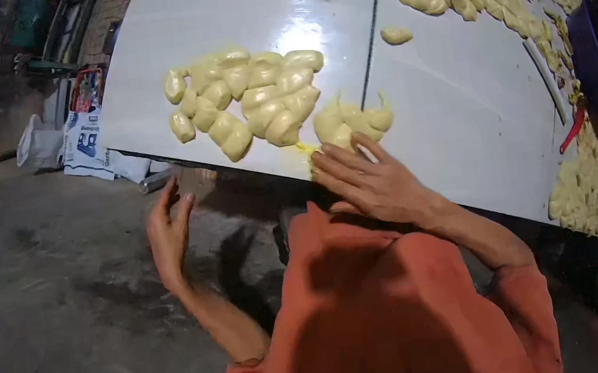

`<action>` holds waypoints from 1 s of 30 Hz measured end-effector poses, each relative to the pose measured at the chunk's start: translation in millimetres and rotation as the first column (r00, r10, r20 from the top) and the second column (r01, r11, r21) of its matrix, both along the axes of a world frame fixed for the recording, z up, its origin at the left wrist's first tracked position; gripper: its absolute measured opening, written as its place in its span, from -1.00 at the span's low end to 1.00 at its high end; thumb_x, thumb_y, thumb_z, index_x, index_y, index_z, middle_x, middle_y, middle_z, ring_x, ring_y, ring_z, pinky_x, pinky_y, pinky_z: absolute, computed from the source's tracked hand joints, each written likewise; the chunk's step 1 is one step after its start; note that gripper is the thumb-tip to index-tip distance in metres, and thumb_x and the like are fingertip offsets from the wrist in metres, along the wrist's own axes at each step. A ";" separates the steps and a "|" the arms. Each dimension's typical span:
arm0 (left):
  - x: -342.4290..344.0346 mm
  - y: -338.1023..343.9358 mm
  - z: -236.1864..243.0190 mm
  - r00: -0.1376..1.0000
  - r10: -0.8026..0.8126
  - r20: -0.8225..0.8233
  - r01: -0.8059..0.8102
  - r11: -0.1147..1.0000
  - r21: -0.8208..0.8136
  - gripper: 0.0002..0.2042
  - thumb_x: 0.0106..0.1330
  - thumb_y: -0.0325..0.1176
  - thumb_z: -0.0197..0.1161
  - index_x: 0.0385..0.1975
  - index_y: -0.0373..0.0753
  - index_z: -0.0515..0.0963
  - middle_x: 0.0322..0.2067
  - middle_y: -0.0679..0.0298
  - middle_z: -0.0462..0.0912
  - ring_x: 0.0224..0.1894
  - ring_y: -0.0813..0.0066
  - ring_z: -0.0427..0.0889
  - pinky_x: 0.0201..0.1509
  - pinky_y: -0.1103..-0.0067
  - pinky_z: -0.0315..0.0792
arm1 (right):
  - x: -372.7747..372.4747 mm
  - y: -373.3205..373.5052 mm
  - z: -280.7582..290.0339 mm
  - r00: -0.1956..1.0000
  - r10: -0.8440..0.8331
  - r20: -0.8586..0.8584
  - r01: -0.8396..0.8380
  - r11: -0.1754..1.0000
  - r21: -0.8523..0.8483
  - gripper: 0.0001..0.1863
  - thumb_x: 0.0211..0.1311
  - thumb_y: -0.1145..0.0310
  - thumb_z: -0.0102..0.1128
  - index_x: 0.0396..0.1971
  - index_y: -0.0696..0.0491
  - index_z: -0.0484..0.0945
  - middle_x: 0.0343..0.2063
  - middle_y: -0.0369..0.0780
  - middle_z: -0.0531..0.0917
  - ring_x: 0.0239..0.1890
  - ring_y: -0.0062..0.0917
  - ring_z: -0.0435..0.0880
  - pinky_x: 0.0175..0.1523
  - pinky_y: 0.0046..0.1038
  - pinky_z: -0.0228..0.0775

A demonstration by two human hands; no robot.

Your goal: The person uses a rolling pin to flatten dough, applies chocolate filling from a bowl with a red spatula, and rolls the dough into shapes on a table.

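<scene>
While the white worktop (463, 127) is carrying a cluster of pale-yellow dough pieces (278, 107) toward its near-left corner, the right hand (377, 183) is lying across the near edge, fingers flat, gripping nothing visible; the left hand (170, 236) is hanging outside, empty, thumb apart from fingers. At that edge, by the right fingertips, a smaller dough lump (344, 122) is seemingly being shaped, the next move probably calling for a soft touch.

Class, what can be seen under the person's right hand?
The white table shows beside the right hand, with a pale, dough-like lump just beyond its fingertips. Whatever lies directly beneath the hand is covered.
</scene>
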State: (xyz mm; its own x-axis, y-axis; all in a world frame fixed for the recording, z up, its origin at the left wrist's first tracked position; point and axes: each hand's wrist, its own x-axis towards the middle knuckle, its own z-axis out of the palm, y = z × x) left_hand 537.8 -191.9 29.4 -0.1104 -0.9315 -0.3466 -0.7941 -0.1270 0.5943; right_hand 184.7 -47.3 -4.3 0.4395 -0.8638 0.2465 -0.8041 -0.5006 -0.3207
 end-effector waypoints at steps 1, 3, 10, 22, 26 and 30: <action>-18.5 -1.6 -4.9 0.998 -0.056 0.000 0.056 0.998 0.005 -0.43 0.43 -0.14 0.35 0.32 -0.36 0.50 0.24 -0.08 0.59 0.25 0.11 0.60 0.26 0.31 0.49 | 6.2 3.1 -10.9 1.000 -0.026 -0.016 0.026 1.000 -0.012 -0.42 0.27 0.04 0.30 0.18 0.11 0.55 0.31 -0.10 0.52 0.40 -0.32 0.44 0.44 0.03 0.25; -27.5 9.0 -15.4 0.996 -0.084 -0.043 0.083 0.996 -0.026 -0.43 0.43 -0.13 0.35 0.32 -0.36 0.50 0.22 -0.08 0.61 0.23 0.11 0.62 0.26 0.31 0.50 | 12.8 2.8 -26.9 0.997 -0.044 -0.062 0.045 0.999 0.014 -0.27 0.24 -0.06 0.27 0.28 0.13 0.47 0.36 -0.12 0.46 0.46 -0.33 0.34 0.56 0.13 0.02; -69.1 36.0 -10.6 0.990 -0.127 -0.059 0.128 0.992 0.017 -0.48 0.44 -0.27 0.34 0.34 -0.33 0.47 0.26 -0.01 0.58 0.28 0.26 0.56 0.35 0.38 0.43 | -54.7 87.2 -17.3 0.975 -0.200 0.099 0.206 0.977 -0.054 -0.52 0.29 0.15 0.37 0.12 0.08 0.60 0.21 -0.13 0.60 0.32 -0.28 0.53 0.50 0.15 0.07; -138.2 43.9 -3.8 0.941 -0.265 -0.212 0.234 0.959 -0.159 -0.56 0.52 -0.23 0.26 0.33 -0.25 0.52 0.23 -0.03 0.60 0.26 0.17 0.60 0.28 0.25 0.54 | -98.4 98.3 -52.7 0.795 -0.590 0.138 0.555 0.801 0.225 0.09 0.32 -0.44 -0.02 0.51 0.22 0.12 0.54 0.00 0.16 0.61 -0.19 0.01 0.65 -0.03 -0.33; -194.7 39.2 37.9 0.889 -0.442 -0.119 0.412 0.886 -0.214 -0.54 0.49 -0.21 0.30 0.33 -0.21 0.53 0.22 0.05 0.63 0.29 0.17 0.58 0.32 0.15 0.48 | -138.2 118.8 -56.5 0.681 -0.722 0.125 0.704 0.692 0.160 -0.02 0.34 -0.35 0.04 0.49 0.13 0.22 0.51 -0.08 0.27 0.60 -0.31 0.07 0.63 0.02 -0.24; -212.9 37.9 46.9 0.886 -0.447 -0.121 0.421 0.887 -0.191 -0.52 0.46 -0.22 0.34 0.33 -0.23 0.53 0.21 0.06 0.65 0.28 0.18 0.59 0.31 0.19 0.48 | -251.6 249.5 -64.0 0.120 -0.965 -0.233 0.992 0.106 0.070 -0.06 0.43 -0.27 0.02 0.52 0.17 0.14 0.55 0.00 0.15 0.62 -0.20 0.01 0.59 0.18 -0.32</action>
